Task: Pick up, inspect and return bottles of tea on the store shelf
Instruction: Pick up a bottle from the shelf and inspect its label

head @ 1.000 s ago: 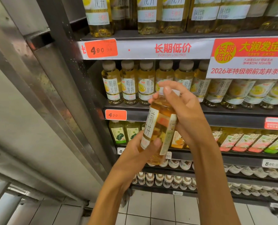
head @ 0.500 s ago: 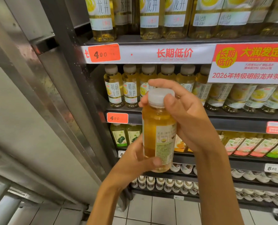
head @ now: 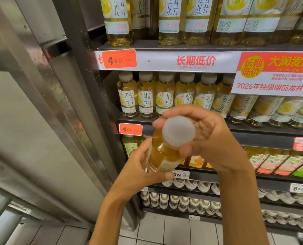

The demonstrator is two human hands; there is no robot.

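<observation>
I hold a tea bottle [head: 164, 152] with amber liquid in front of the shelf, tilted so its white cap [head: 178, 130] points toward me. My left hand [head: 140, 172] grips the lower body from below, thumb across the label. My right hand [head: 210, 138] curls round the neck and cap from the right. Behind it, a row of matching tea bottles [head: 166, 96] with white labels stands on the middle shelf [head: 253, 129].
Larger tea bottles [head: 196, 20] fill the top shelf. Orange price tags [head: 118, 59] mark the shelf edges, and a red-and-white sign [head: 274, 73] hangs at right. Lower shelves hold other drinks [head: 279, 163]. A steel frame [head: 62, 96] stands on the left above tiled floor [head: 173, 230].
The bottle went from upright to tipped with its cap toward me and has sunk lower. Both hands kept their hold on it and moved down with it.
</observation>
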